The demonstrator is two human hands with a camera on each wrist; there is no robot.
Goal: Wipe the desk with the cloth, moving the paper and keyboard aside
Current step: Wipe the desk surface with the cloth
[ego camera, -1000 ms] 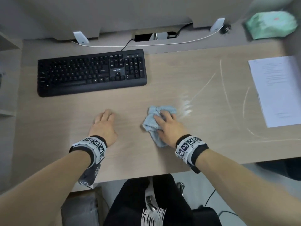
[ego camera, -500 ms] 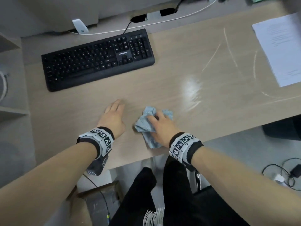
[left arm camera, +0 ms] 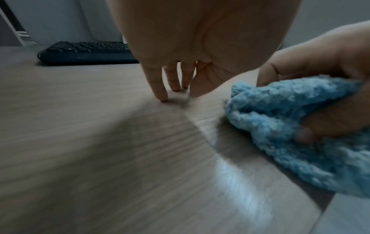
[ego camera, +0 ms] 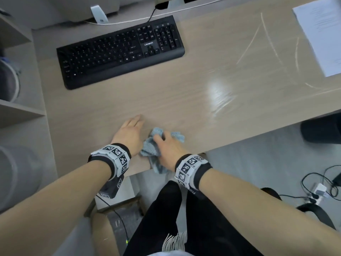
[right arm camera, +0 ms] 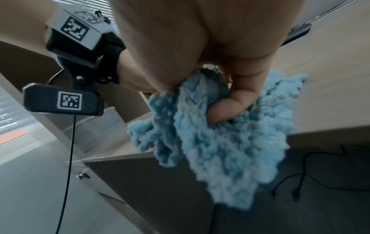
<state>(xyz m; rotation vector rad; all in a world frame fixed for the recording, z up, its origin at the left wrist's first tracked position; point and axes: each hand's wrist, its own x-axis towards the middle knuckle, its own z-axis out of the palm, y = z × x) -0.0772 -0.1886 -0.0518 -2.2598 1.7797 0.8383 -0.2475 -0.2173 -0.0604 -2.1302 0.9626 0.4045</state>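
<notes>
R hand (ego camera: 167, 145) grips bunched blue cloth (ego camera: 150, 147) at desk (ego camera: 166, 93) front edge, part hanging over. L hand (ego camera: 130, 133) just beside cloth, fingers straight, tips on desk. Keyboard (ego camera: 120, 50) beyond cloth; paper (ego camera: 321, 32) far right of it.

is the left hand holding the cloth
No, the left hand rests its straight fingers on the desk, while the right hand grips the blue cloth.

The paper (ego camera: 322, 32) is cut by the head view's right edge, its print too blurred to read
</notes>
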